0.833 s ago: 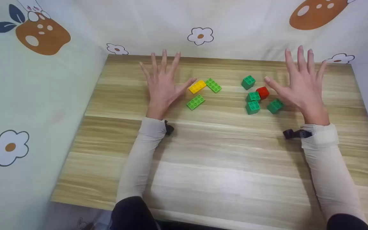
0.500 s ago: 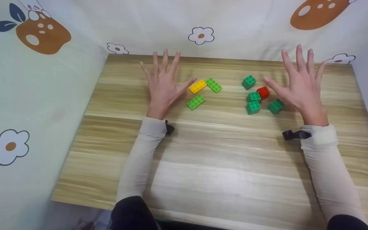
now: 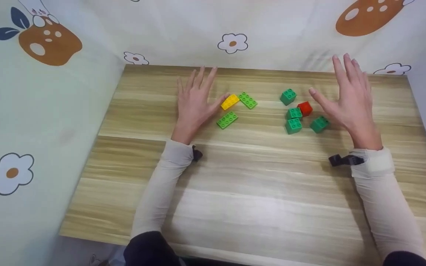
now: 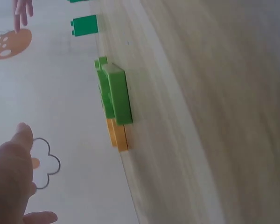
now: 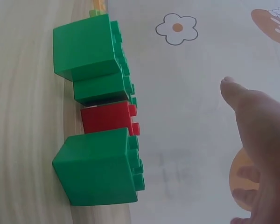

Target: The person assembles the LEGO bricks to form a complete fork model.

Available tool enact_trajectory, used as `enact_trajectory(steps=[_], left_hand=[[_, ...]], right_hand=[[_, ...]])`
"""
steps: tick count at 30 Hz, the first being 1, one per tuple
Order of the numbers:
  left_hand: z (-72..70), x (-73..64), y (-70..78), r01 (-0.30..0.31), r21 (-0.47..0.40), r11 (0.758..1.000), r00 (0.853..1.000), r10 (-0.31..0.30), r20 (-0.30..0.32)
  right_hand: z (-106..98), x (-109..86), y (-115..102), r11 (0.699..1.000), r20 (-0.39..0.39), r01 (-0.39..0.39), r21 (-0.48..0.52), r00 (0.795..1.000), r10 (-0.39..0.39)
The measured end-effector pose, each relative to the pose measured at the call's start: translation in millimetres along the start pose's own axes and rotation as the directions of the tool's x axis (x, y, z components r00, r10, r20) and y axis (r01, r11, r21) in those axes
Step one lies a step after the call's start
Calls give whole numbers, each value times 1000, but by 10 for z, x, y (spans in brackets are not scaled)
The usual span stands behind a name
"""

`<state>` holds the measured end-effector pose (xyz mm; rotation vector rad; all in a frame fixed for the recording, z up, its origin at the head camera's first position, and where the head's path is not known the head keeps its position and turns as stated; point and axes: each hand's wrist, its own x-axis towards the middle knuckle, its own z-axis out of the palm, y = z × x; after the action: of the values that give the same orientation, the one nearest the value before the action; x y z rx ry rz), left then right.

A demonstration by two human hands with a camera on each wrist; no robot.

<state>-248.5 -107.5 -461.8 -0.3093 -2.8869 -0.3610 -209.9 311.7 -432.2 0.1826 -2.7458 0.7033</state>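
Observation:
My left hand is held over the left of the table with fingers extended and nothing in it. Its thumb tip overlaps the edge of a flat yellow brick in the head view. Beside that brick lie two flat light-green bricks, one touching its corner and one nearer me. My right hand, also without anything in it, hovers at the right with thumb spread. Left of it sit a red brick and several taller dark-green bricks, clustered with their studs up.
The wood-grain table meets a patterned cloth backdrop right behind the bricks. More cloth hangs along the left side. Dark wrist cameras sit at the left cuff and the right cuff.
My left hand has shifted right and slightly towards me, its thumb now overlapping the yellow brick. The right hand has turned a little, its fingers closer together. The bricks lie as before.

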Motion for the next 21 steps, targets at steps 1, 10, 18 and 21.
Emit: enact_trajectory(steps=[1, 10, 18, 21], left_hand=[[-9, -12, 26, -10, -21, 1000, 1000, 10, 4], [-10, -161, 339, -197, -168, 966, 980, 198, -14], [50, -287, 683, -302, -245, 921, 946, 322, 43], [94, -320, 797, -341, -283, 896, 927, 370, 55]], right_hand=[[4, -11, -10, 1000, -12, 12, 16, 1000, -12], [12, -178, -85, 993, 9, 59, 98, 998, -60], [78, -291, -91, 991, 165, 97, 89, 980, -110], [135, -297, -87, 982, 197, 148, 113, 966, -168]])
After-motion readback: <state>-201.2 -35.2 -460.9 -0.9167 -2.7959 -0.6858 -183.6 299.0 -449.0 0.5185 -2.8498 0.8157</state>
